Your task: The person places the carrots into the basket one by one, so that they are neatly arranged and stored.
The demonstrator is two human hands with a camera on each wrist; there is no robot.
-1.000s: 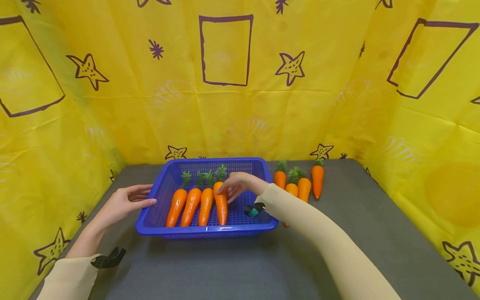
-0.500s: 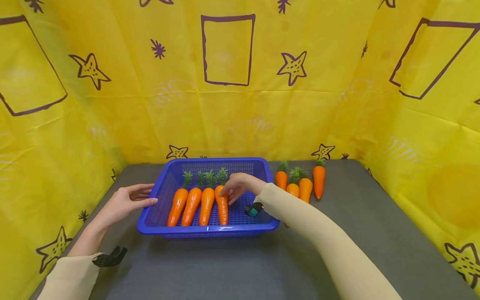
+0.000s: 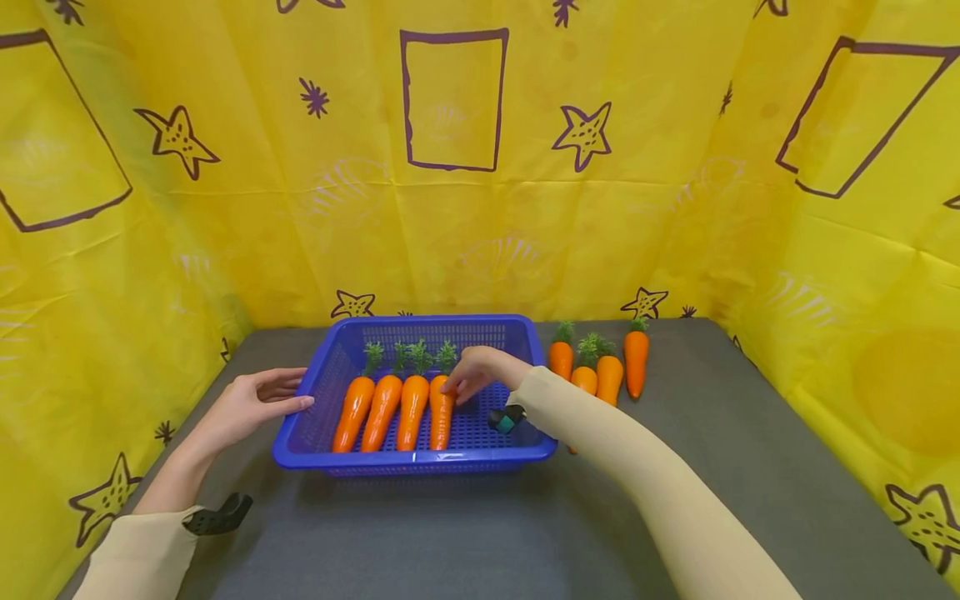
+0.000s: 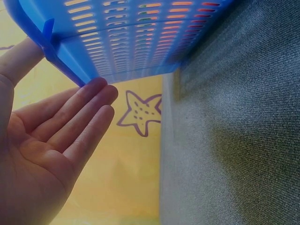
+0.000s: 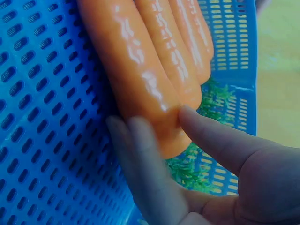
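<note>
A blue plastic basket (image 3: pixel 413 457) sits on the dark table, with a row of orange carrots with green tops lying side by side in it. My left hand (image 3: pixel 247 406) holds the basket's left rim; its thumb reaches over the edge, while the long fingers (image 4: pixel 77 110) lie nearly straight along the outer side. Inside the basket, my right hand (image 3: pixel 480 372) pinches the rightmost carrot (image 3: pixel 441 421) near its leafy end. In the right wrist view the thumb (image 5: pixel 211 136) is on that carrot's top, and the blurred fingers are at its side, low by the basket's perforated floor.
Several more carrots lie on the table right of the basket, among them one standing apart, the far right carrot (image 3: pixel 635 364); the right sleeve (image 3: pixel 600 433) partly covers the others. A yellow patterned cloth (image 3: pixel 465 242) encloses the table at the back and sides.
The carrot under my right hand has shifted slightly left and straightened, now lying close beside its neighbour. The left hand and the basket stay in place.
</note>
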